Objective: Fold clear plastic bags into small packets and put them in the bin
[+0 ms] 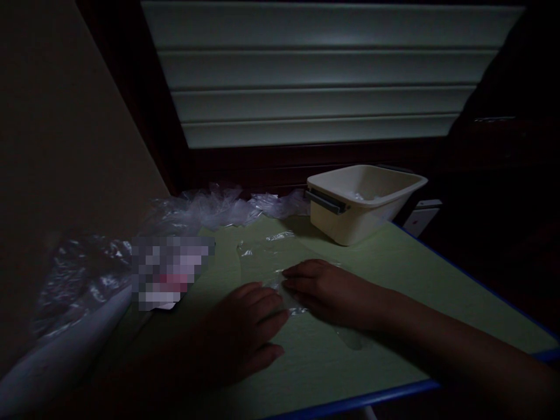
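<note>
Clear plastic film [271, 256] lay flat on the pale green desk [394, 274], just in front of both hands. The left hand [245, 332] rested palm down with its fingers spread and flat, its fingertips at the near edge of the film, gripping nothing. The right hand [328, 289] lay palm down too, fingers stretched toward the left and pressing on the same near edge of the sheet; its grip was open, flat on the film rather than closed around it. The two hands nearly met at their fingertips over the plastic.

Behind the film, toward the right, a cream tub [363, 201] with a dark handle stood on the desk, something pale and unclear inside it. A heap of crumpled clear plastic [219, 207] lay along the far left edge of the desk, and more of it spread down the left side. The scene was very dim.
</note>
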`<state>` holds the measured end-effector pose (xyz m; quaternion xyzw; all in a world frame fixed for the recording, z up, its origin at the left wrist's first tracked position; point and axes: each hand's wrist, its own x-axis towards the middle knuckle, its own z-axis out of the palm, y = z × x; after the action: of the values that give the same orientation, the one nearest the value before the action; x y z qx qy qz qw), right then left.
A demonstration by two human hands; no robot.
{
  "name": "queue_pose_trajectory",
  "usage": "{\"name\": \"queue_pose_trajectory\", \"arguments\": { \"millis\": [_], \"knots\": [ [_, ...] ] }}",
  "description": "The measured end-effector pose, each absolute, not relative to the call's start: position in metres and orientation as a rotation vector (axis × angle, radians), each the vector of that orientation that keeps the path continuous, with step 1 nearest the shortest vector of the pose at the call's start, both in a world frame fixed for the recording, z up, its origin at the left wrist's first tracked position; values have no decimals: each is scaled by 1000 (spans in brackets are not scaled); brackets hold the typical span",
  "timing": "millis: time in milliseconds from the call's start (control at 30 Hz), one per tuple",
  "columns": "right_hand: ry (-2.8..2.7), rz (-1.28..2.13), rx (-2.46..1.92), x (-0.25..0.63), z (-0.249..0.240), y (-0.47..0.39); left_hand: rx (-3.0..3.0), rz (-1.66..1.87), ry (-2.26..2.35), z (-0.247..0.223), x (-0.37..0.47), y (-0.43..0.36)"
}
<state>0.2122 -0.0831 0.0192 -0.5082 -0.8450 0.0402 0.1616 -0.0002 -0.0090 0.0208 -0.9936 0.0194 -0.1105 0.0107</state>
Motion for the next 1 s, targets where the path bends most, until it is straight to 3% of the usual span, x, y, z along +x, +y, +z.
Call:
{"name": "queue_pose_trajectory", "arguments": {
  "millis": [633, 1000],
  "knots": [
    [-2412, 104, -1427, 212, 20, -84, -3062, -423, 32, 22, 0, -11],
    [-2378, 27, -1517, 200, 21, -88, -3018, -290, -41, 18, -2, -9]
  ]
}}
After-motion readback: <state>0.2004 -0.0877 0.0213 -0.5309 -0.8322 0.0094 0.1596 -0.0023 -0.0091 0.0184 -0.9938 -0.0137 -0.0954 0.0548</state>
